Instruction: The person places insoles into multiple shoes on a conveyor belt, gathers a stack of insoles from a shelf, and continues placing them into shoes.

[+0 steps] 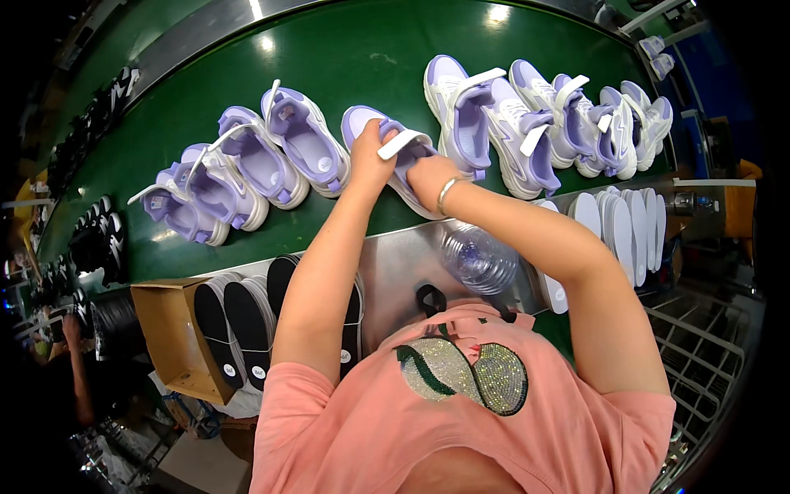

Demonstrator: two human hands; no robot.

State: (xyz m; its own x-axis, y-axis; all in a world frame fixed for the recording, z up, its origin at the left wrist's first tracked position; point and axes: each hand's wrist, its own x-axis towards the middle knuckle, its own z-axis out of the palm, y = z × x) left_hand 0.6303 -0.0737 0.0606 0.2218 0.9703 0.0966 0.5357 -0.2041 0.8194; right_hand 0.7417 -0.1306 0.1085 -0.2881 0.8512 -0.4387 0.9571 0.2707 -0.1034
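Observation:
A white and lavender sneaker (360, 120) lies on the green work surface in front of me, its toe pointing away and to the left. My left hand (373, 158) is closed round its side, thumb beside the white strap (398, 145). Into the shoe's opening reaches my right hand (433, 179), a bracelet on its wrist; its fingers are hidden inside, so I cannot make out what they hold. Close by on the left stands another lavender sneaker (306, 142), with its lining showing. To the right sits a similar sneaker (470, 136) with a raised strap.
More lavender sneakers line both sides (185, 198). Along the metal ledge (395, 255) lie white insoles (617, 230) at right, black insoles (247, 317) at left, and a clear plastic bottle (480, 260). A cardboard box (169, 337) and wire rack (699, 337) flank me. A person's arm (76, 362) shows far left.

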